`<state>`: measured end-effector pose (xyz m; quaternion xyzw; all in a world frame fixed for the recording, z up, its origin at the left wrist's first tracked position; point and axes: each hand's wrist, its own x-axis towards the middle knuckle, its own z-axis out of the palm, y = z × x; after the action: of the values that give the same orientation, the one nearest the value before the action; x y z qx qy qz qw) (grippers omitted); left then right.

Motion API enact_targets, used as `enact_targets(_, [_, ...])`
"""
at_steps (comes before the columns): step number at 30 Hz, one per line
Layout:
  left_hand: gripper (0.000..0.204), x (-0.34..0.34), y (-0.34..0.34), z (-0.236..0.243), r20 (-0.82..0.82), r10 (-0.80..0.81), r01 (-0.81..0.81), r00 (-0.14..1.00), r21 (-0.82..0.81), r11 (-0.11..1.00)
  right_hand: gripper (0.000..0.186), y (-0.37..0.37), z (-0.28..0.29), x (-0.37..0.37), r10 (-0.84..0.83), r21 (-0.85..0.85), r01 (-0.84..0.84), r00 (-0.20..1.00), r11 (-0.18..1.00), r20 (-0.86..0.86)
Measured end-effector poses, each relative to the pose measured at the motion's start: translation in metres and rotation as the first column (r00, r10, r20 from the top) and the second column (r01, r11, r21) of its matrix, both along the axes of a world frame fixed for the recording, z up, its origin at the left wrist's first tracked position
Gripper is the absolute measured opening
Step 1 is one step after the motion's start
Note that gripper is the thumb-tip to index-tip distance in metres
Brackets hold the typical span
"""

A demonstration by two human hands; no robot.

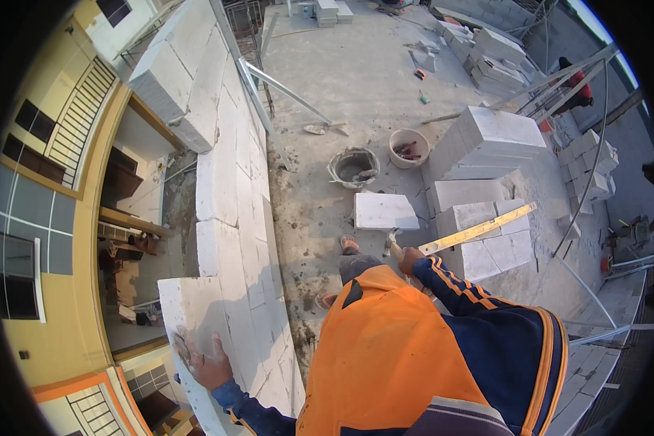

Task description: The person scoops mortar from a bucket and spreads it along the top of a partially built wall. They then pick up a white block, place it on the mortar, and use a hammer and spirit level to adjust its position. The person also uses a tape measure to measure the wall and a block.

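My left hand [209, 361] lies with fingers spread on a white block [189, 301] at the near end of the block wall [243, 196]. At my right side, my right hand [410, 262] is closed around a hammer [394, 249], its metal head pointing up and away from me. Just beyond that hand a yellow spirit level [479, 229] rests across a low stack of white blocks [490, 254]. Its near end comes close to my fingers; whether they touch it I cannot tell.
A single block [385, 211] lies on the floor ahead. Behind it stand a mortar bucket [354, 182] and a pale bucket [409, 149] with dark items inside. A taller block stack [479, 145] is at right. A metal prop [294, 94] leans by the wall; another person [575, 91] is far right.
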<state>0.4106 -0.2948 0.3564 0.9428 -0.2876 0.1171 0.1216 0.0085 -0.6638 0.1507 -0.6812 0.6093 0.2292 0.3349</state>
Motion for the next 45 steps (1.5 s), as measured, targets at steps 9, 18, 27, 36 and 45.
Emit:
enact_targets(9, [0.072, 0.032, -0.115, 0.022, -0.231, 0.200, -0.103, 0.952, 0.372, 0.923, 0.049, -0.043, 0.046, -0.063, -0.308, -0.513, 0.578, 0.798, 0.634, 0.518])
enact_targets(18, [0.035, -0.078, -0.190, -0.090, -0.387, -0.145, 0.226, 0.911, 0.173, 0.959, 0.057, -0.294, 0.072, -0.157, -0.599, -0.648, 0.648, 0.720, 0.400, 0.351])
enact_targets(27, [0.051, -0.197, -0.076, -0.251, -0.935, 0.114, 0.252, 0.335, 0.205, 0.946, 0.053, -0.509, 0.022, -0.214, -0.745, -0.665, 0.634, 0.644, 0.394, 0.173])
enact_targets(36, [0.062, -0.167, -0.208, -0.197, -0.976, 0.061, -0.080, 0.210, 0.045, 0.996, 0.084, -0.467, -0.010, -0.154, -0.456, -0.878, 0.352, 0.871, 0.324, 0.181])
enact_targets(45, [0.069, -0.143, -0.465, -0.193, -0.849, -0.352, 0.032, 0.393, -0.370, 0.928, 0.075, -0.199, 0.034, 0.101, -0.450, 0.550, -0.243, 0.365, 0.799, 0.815])
